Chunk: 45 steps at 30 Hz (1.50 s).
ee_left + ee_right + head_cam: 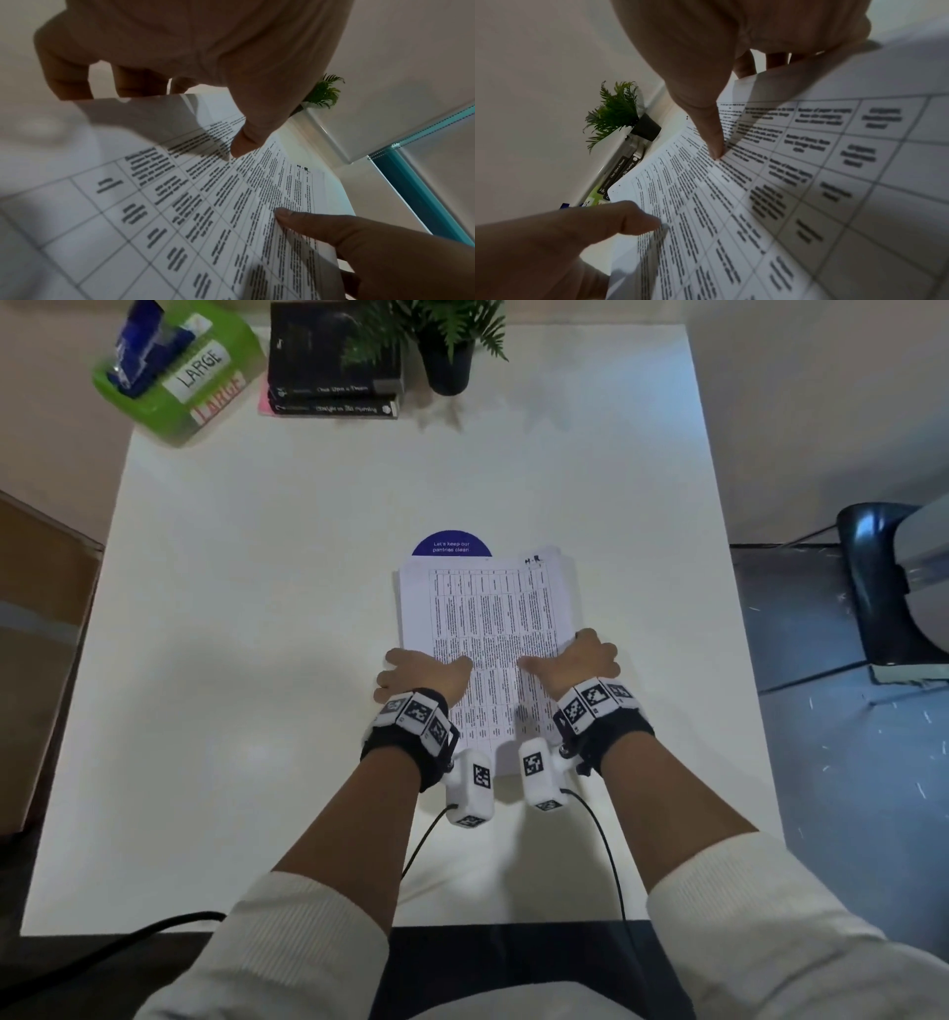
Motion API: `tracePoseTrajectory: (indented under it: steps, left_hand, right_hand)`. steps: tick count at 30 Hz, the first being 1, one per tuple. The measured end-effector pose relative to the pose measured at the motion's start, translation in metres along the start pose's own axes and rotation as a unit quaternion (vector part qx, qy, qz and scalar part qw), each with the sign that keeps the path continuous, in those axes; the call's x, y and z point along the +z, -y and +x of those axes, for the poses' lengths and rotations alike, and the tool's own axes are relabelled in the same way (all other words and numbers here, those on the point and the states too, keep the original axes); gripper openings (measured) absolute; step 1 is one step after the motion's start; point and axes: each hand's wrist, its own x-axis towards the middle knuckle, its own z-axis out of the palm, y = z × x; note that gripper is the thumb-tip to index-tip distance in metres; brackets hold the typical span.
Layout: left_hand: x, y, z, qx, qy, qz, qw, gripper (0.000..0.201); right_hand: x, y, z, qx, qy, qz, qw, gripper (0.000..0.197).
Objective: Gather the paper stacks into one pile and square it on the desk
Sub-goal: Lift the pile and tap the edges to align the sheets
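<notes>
Left hand [423, 677] and right hand [577, 662] each grip the white printed-table paper stack [485, 618], thumbs on top; uneven squeeze could skew sheets over the blue round card [451, 545] beneath.

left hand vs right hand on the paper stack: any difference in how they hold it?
The left hand grips the paper stack at its left edge; the right hand grips the right edge. In the head view, the right hand sits slightly farther up the stack than the left hand. Shared: each thumb lies on the printed top sheet, with fingers curled round the edge, and both wrists carry marker bands.
</notes>
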Motion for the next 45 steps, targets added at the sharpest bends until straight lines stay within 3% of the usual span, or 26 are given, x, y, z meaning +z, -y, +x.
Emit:
tracePoseTrajectory:
  steps: [8,13,18,22,26,27,29,31,33,35,38,42,43,45]
  left_hand:
    - [-0.002,-0.007,-0.003,-0.020,0.008,0.037,0.999,0.091]
    - [-0.002,-0.008,-0.006,0.045,0.029,-0.061,0.997,0.069]
    - [-0.016,0.002,-0.003,0.092,0.027,-0.090,0.991,0.080]
    - [-0.019,0.015,0.007,0.209,0.044,-0.117,0.970,0.049]
    - [-0.030,0.023,-0.008,0.373,0.011,-0.131,0.918,0.040]
    - [-0.036,0.025,-0.014,0.413,0.006,-0.131,0.901,0.040]
    - [-0.049,0.028,-0.024,0.474,0.000,-0.128,0.871,0.037]
    - [-0.061,0.029,-0.033,0.521,-0.019,-0.119,0.845,0.036]
    - [-0.068,0.027,-0.037,0.545,-0.034,-0.113,0.830,0.034]
    - [-0.073,0.023,-0.036,0.544,-0.047,-0.121,0.829,0.031]
    - [-0.071,0.019,-0.028,0.523,-0.089,-0.165,0.832,0.027]
    - [-0.055,0.009,-0.031,0.464,-0.146,-0.241,0.840,0.020]
    - [-0.051,0.005,-0.034,0.447,-0.161,-0.271,0.837,0.019]
    - [-0.045,-0.001,-0.040,0.420,-0.179,-0.340,0.823,0.024]
  right_hand:
    - [0.006,-0.012,-0.003,-0.034,-0.017,0.052,0.998,0.077]
    - [0.004,-0.018,-0.004,-0.055,-0.009,0.075,0.996,0.077]
    - [0.005,-0.026,-0.002,-0.077,-0.007,0.103,0.992,0.080]
    - [0.007,-0.029,-0.004,-0.088,-0.006,0.107,0.990,0.083]
    - [-0.005,-0.033,-0.003,-0.100,0.003,0.191,0.976,0.067]
    - [-0.011,-0.034,-0.004,-0.100,0.012,0.239,0.966,0.071]
    - [-0.022,-0.034,-0.004,-0.090,0.050,0.350,0.931,0.098]
    - [-0.029,-0.032,-0.007,-0.085,0.128,0.491,0.857,0.118]
    - [-0.032,-0.031,-0.008,-0.083,0.211,0.587,0.777,0.106]
    - [-0.037,-0.029,-0.011,-0.108,0.241,0.621,0.738,0.072]
    - [-0.048,-0.020,-0.027,-0.191,0.195,0.590,0.760,0.045]
    - [-0.063,0.000,-0.060,-0.273,0.033,0.472,0.838,0.012]
    - [-0.065,0.005,-0.067,-0.293,-0.011,0.446,0.846,0.012]
    - [-0.067,0.011,-0.079,-0.329,-0.067,0.435,0.835,0.033]
